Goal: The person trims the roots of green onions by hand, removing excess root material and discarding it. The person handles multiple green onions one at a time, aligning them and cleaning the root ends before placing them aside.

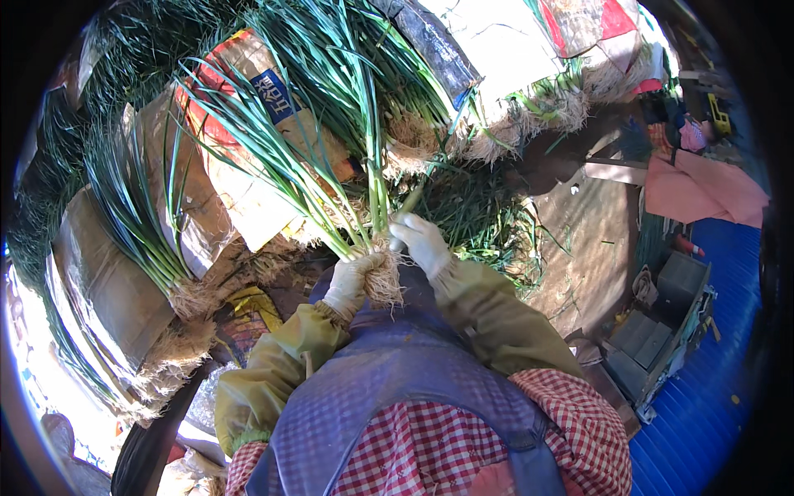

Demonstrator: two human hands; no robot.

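Observation:
My left hand (350, 282), in a pale glove, is closed around the root end of several long green onion-like plants (374, 192). Their pale fibrous roots (383, 273) hang out beside the fingers, and the leaves fan towards the top of the view. Close against the right side of the stems, my right hand (422, 240), also gloved, pinches a loose pale green stalk or leaf (410, 197) between thumb and fingers. More such plants (152, 248) lie at the left on brown sheets, roots towards me.
Printed sacks (232, 180) and bundled plants (412, 124) lie across the top. Leaf trimmings (490, 217) are piled on the ground beyond my right hand. At the right stand a grey divided box (645, 335) and a pink cloth (701, 186), beside blue corrugated sheeting (707, 384).

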